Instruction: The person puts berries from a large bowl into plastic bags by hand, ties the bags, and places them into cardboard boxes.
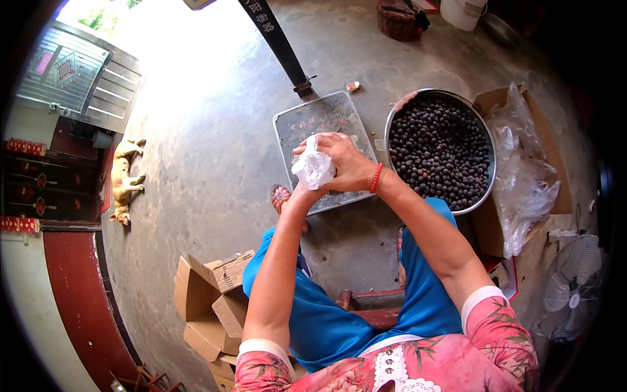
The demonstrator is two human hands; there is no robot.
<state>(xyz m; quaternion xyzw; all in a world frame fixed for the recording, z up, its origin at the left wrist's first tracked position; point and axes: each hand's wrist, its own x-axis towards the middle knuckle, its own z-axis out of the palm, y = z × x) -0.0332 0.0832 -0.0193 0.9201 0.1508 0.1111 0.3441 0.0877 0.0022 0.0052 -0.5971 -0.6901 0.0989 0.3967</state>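
Note:
A crumpled translucent plastic bag (313, 169) is held between my two hands, above the platform of a floor scale (352, 115). My left hand (309, 192) is mostly hidden under the bag and the other hand. Curved around the bag's upper and right side is my right hand (345, 159), with a red beaded band at its wrist. To the right of the scale stands a round metal basin (494, 166) full of small, dark purple round fruits (436, 147). What the bag contains cannot be told.
Clear plastic bags (519, 186) lie over a cardboard box (558, 161) at right, near an electric fan (573, 294). Opened cartons (205, 313) stand lower left. A dog (125, 179) lies on the floor at left. The scale's black post (279, 46) rises beyond its platform.

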